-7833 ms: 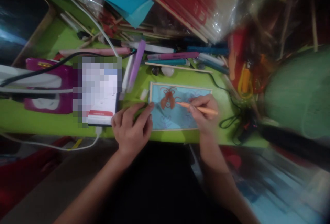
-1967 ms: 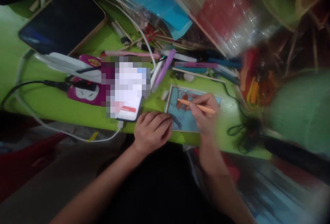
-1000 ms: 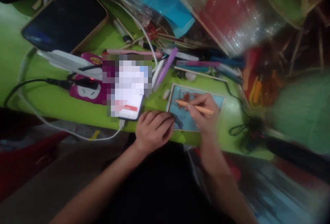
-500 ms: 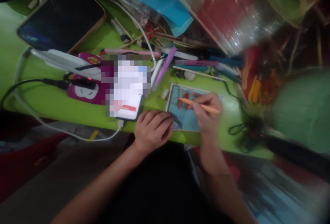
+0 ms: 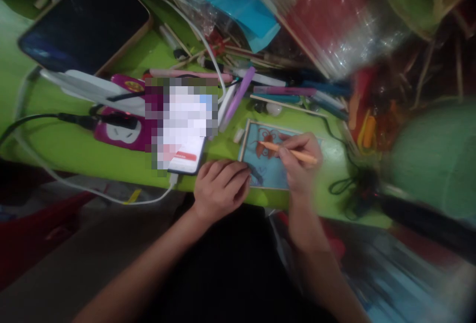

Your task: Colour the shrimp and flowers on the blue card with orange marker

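An orange pen (image 5: 288, 151) is pinched in my right hand (image 5: 300, 159), its tip over the left part of a brown-orange figure (image 5: 267, 142). That figure is drawn on a small light-blue panel (image 5: 277, 177) with a pale wooden rim, lying on the green table. Darker purple lines show lower on the panel. My left hand (image 5: 222, 187) rests palm down with curled fingers at the panel's lower left corner; whether the fingers grip anything is hidden. Left of that hand lies a lit phone (image 5: 186, 159), partly pixelated, with a white cable plugged in.
A magenta power strip (image 5: 119, 130) with plugs sits behind the phone. Several pens and a purple marker (image 5: 238, 97) lie behind the panel. A dark tablet-like device (image 5: 87, 23) is at the back left. Plastic packets (image 5: 316, 16) and a green round object (image 5: 439, 159) stand right.
The pen tip has shifted very slightly right over the figure. My left hand stays in place. The table's left side appears shifted a little by camera movement.
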The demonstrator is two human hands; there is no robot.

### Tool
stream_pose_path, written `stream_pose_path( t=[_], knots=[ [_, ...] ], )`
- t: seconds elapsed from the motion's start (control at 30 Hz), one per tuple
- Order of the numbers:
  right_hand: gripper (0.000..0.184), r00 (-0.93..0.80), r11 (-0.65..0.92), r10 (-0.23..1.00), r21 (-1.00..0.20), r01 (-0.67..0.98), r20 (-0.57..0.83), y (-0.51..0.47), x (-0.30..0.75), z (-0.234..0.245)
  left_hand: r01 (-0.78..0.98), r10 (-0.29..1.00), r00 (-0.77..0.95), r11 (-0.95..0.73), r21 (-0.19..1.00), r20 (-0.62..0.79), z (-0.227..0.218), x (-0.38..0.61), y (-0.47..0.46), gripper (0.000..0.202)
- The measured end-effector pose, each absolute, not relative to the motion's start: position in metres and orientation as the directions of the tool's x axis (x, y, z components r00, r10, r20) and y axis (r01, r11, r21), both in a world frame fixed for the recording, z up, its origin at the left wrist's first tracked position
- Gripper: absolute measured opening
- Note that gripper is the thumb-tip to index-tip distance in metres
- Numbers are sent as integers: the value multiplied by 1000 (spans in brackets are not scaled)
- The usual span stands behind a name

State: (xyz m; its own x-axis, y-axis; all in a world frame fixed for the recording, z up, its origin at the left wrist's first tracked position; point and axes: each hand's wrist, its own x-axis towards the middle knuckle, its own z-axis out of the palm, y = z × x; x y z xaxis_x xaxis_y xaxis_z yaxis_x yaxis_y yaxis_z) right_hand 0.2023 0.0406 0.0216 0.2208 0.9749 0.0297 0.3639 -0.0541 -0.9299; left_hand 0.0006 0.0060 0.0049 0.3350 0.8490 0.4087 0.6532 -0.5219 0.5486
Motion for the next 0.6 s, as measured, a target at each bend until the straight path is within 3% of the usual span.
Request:
stream_pose_path(
  t=[0.33,0.6],
  knots=[
    [10,199,-107,979,-937,332,-41,39,201,22,655,850,342,-521,547,401,5,1,6,20],
    [11,186,-90,982,-915,394,-17,40,200,23,654,856,332,-512,557,397,6,1,6,20]
  ],
)
